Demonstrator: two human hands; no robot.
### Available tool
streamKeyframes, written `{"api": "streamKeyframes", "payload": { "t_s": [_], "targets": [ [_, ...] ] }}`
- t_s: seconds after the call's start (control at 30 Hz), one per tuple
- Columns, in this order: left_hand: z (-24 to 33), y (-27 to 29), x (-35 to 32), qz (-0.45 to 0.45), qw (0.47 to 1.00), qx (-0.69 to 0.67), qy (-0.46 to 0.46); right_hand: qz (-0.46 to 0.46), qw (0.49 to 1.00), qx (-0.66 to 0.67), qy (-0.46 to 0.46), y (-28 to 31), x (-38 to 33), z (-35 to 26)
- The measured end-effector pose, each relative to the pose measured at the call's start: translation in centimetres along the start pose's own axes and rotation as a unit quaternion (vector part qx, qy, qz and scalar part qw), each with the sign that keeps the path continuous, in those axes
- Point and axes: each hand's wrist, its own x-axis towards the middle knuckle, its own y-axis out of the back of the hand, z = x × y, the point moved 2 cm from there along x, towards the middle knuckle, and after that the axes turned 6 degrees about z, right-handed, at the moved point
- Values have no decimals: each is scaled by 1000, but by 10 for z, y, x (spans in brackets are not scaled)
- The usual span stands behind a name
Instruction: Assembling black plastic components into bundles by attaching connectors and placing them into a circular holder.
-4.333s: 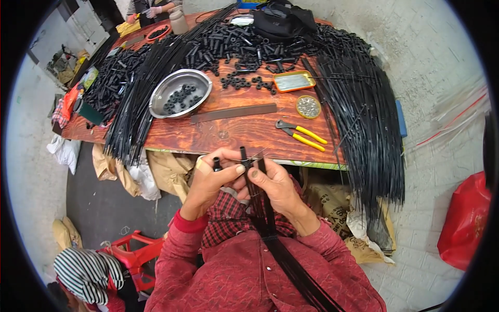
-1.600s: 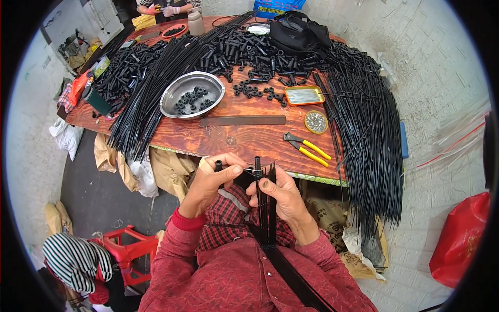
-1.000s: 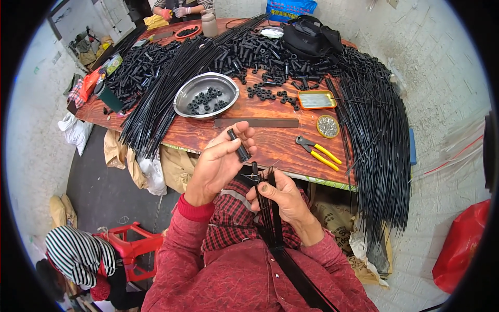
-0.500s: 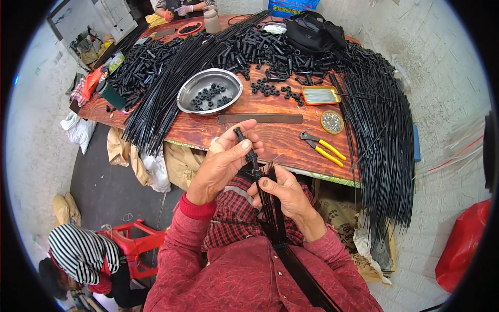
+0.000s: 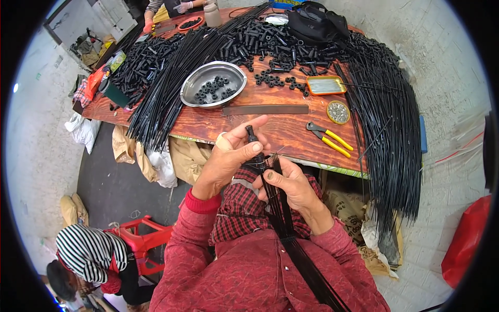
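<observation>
My left hand (image 5: 223, 158) is closed around a short black tubular fitting (image 5: 251, 136), thumb on one side and fingers behind. Its narrow upper end sticks out above the thumb. Below, a bundle of thin black rods (image 5: 286, 229) runs up into the fitting's lower end and hangs across my lap and jacket. A thin wire crosses where the rods meet the fitting. My right hand (image 5: 291, 187) pinches the rods just under that join, thumb in front; some rod ends stand up loose beside it. A pale bandage wraps a finger of my left hand.
On the wooden table (image 5: 197, 125) are a metal bowl (image 5: 240, 93) of black rings, a dark flat bar (image 5: 265, 109), yellow-handled nippers (image 5: 332, 140), a tin of small metal pieces (image 5: 338, 112), piled fittings and rod bundles (image 5: 390, 130). A co-worker's gloved hand (image 5: 183, 7) shows at the far end.
The view has shifted a little, so the table's things sit slightly further right and higher. My hands keep their hold on the fitting and rods. The co-worker's hands have moved apart.
</observation>
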Motion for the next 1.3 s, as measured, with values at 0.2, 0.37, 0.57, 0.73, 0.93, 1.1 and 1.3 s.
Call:
{"api": "streamKeyframes", "payload": {
  "t_s": [0.2, 0.37, 0.57, 0.73, 0.93, 1.1, 1.3],
  "targets": [
    [1, -3, -2, -9, 1000, 9, -16, -11, 1000, 7, 0, -1, -1, -1],
    [1, -6, 1, -14, 999, 37, -24, -10, 1000, -5, 12, 3, 1, -1],
    [-2, -4, 0, 9, 997, 73, -27, -8, 1000, -12, 4, 8, 2, 1],
    [-9, -1, -1, 30, 997, 70, -9, -13, 1000, -9, 6, 9, 3, 2],
    [-5, 0, 0, 16, 997, 61, 35, -16, 1000, -11, 9, 6, 0, -3],
    [-9, 5, -3, 26, 998, 45, 45, -31, 999, 4, 22, 6, 1, -6],
    [-5, 6, -6, 29, 997, 40, 54, -14, 1000, 9, 27, 11, 3, -6]
  ]
}}
